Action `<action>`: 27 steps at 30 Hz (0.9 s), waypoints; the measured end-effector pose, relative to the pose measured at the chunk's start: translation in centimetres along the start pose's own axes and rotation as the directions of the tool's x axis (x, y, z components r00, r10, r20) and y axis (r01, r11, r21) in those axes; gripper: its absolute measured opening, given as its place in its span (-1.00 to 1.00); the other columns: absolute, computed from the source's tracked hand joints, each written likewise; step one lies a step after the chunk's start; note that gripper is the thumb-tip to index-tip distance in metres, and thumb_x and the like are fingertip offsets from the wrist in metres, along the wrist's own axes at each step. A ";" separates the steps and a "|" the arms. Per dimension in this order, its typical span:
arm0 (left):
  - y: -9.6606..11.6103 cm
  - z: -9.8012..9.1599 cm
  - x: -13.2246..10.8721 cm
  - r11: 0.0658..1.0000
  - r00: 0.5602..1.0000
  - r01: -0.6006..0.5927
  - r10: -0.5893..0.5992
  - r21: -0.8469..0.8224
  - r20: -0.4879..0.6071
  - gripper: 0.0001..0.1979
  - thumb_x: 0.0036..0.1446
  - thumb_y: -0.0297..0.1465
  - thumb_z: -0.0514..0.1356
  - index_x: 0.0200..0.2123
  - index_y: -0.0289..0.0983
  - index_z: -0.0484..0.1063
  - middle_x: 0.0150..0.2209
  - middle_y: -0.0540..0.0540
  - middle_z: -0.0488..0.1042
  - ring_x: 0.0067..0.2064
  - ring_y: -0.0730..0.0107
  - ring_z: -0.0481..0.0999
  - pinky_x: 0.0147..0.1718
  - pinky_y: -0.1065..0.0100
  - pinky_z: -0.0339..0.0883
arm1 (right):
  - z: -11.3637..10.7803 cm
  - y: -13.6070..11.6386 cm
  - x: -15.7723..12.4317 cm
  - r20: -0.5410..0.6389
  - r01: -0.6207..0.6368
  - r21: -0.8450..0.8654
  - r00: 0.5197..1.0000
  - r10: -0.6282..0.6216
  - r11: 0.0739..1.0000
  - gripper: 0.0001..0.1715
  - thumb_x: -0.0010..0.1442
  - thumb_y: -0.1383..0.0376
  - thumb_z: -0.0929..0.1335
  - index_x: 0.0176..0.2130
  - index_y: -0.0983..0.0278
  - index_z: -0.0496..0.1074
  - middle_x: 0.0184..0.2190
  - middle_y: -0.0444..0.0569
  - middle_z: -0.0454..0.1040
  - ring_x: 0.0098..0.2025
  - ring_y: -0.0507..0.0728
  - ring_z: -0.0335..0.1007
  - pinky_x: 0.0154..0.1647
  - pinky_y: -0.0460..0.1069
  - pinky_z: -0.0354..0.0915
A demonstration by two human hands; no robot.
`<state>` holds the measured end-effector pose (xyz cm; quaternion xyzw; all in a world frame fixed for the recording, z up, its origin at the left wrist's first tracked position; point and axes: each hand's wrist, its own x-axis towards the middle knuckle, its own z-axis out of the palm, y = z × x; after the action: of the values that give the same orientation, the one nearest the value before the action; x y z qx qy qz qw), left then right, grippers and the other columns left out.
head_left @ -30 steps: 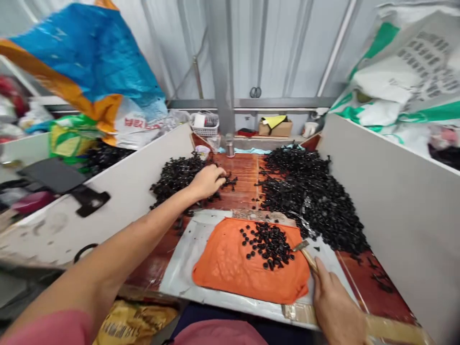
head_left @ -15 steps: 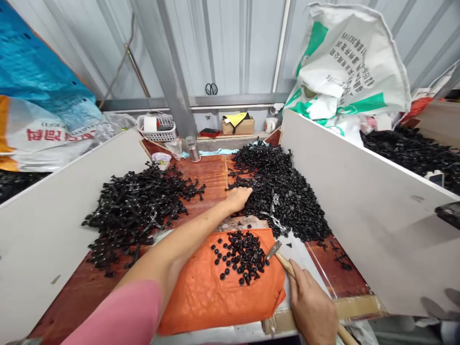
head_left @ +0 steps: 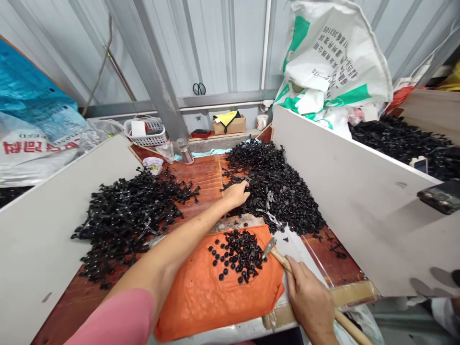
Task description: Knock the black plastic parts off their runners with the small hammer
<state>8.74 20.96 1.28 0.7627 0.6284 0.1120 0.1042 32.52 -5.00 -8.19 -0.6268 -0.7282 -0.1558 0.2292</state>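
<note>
My left hand (head_left: pixel 236 194) reaches across to the edge of a large heap of small black plastic parts (head_left: pixel 287 191). Its fingers are curled at the heap; what they pinch, if anything, is hidden among the dark pieces. In my right hand (head_left: pixel 312 299) is a hammer (head_left: pixel 282 259), gripped by its wooden handle, with the metal head resting near the orange cloth pad (head_left: pixel 223 302). Round black caps with stems (head_left: pixel 242 251) lie scattered on that pad, beside the hammer head. Pale metallic-looking strips (head_left: pixel 270 203) show on the large heap.
To the left lies another pile of black branched parts (head_left: pixel 122 215). White panels (head_left: pixel 359 187) wall both sides. At the back stand a white basket (head_left: pixel 149 139), a metal flask (head_left: pixel 185 152), a cardboard box (head_left: pixel 230 127) and a mug (head_left: pixel 262 122). A woven sack (head_left: pixel 338 52) rises behind the right panel.
The view has shifted slightly to the right. At the heap, my left hand's fingers have moved, with thumb and forefinger showing more apart. My right hand still holds the hammer.
</note>
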 end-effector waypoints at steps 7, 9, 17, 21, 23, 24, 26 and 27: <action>1.9 1.6 2.6 0.990 0.989 0.132 -0.135 -0.059 -0.064 -0.63 0.28 -0.14 0.19 0.08 -0.15 0.50 0.02 -0.22 0.51 0.02 0.10 0.54 -0.03 0.21 0.38 | 0.3 0.2 -0.3 0.037 -0.021 0.036 0.999 0.019 0.999 -0.63 0.47 0.17 0.20 0.08 0.16 0.48 -0.33 -0.08 0.57 -0.41 0.10 0.47 -0.29 0.02 0.19; 1.6 1.9 2.7 0.993 0.993 0.090 -0.095 -0.075 -0.064 -0.69 0.33 -0.21 0.13 0.04 -0.11 0.54 0.02 -0.18 0.48 0.03 0.17 0.53 0.00 0.26 0.37 | 0.4 0.3 -0.4 0.037 -0.026 0.043 0.999 0.024 0.999 -0.65 0.46 0.17 0.21 0.07 0.16 0.48 -0.33 -0.08 0.57 -0.40 0.10 0.47 -0.28 0.02 0.19; 1.5 2.0 1.4 0.982 0.995 -0.084 0.073 -0.167 -0.073 -0.80 0.21 -0.36 0.27 -0.09 -0.17 0.61 -0.04 -0.17 0.49 0.11 0.09 0.42 0.14 0.16 0.25 | 0.6 0.1 -0.5 0.071 -0.047 0.050 0.997 0.043 0.998 -0.69 0.44 0.18 0.24 0.05 0.15 0.48 -0.32 -0.10 0.56 -0.37 0.11 0.48 -0.27 0.02 0.19; 2.0 1.2 1.3 0.945 0.987 -0.094 0.048 -0.312 -0.153 -0.89 0.23 -0.42 0.23 -0.26 -0.22 0.60 -0.08 -0.17 0.49 0.14 0.04 0.38 0.18 0.07 0.17 | 0.3 0.0 -0.4 0.077 -0.053 0.030 0.996 0.051 0.998 -0.69 0.43 0.21 0.24 0.05 0.16 0.48 -0.34 -0.09 0.56 -0.37 0.12 0.48 -0.26 0.02 0.18; 1.5 0.1 1.2 0.903 0.982 -0.112 0.035 -0.416 -0.187 -0.89 0.25 -0.41 0.22 -0.28 -0.22 0.57 -0.10 -0.14 0.50 0.13 0.10 0.39 0.17 0.14 0.18 | 0.2 -0.1 -0.4 0.067 -0.053 0.022 0.996 0.051 0.998 -0.68 0.43 0.21 0.23 0.04 0.17 0.49 -0.35 -0.10 0.55 -0.39 0.12 0.47 -0.27 0.02 0.18; 1.0 -0.6 1.1 0.874 0.980 -0.116 0.024 -0.472 -0.197 -0.89 0.26 -0.39 0.21 -0.28 -0.23 0.55 -0.12 -0.11 0.51 0.10 0.14 0.41 0.14 0.19 0.21 | 0.2 -0.1 -0.4 0.059 -0.052 0.023 0.997 0.050 0.998 -0.68 0.44 0.21 0.22 0.03 0.17 0.49 -0.37 -0.11 0.54 -0.40 0.12 0.47 -0.28 0.02 0.17; -0.3 -2.1 0.6 0.801 0.980 -0.108 -0.013 -0.589 -0.198 -0.84 0.29 -0.31 0.19 -0.28 -0.25 0.51 -0.20 -0.07 0.52 0.00 0.22 0.48 0.03 0.29 0.30 | 0.2 0.0 -0.4 0.045 -0.048 0.029 0.998 0.047 0.998 -0.67 0.45 0.20 0.21 0.01 0.17 0.50 -0.38 -0.11 0.53 -0.42 0.11 0.46 -0.30 0.02 0.16; -1.1 -2.8 0.2 0.755 0.982 -0.096 -0.035 -0.649 -0.186 -0.80 0.31 -0.25 0.17 -0.26 -0.25 0.48 -0.23 -0.06 0.53 -0.06 0.26 0.51 -0.05 0.33 0.34 | 0.3 0.1 -0.4 0.040 -0.045 0.033 0.998 0.044 0.998 -0.65 0.45 0.19 0.20 0.01 0.16 0.51 -0.39 -0.11 0.53 -0.42 0.11 0.46 -0.30 0.02 0.16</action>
<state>6.91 21.39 3.63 0.6741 0.5437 0.3973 0.3035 32.62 -5.22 -8.65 -0.6418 -0.7211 -0.1259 0.2286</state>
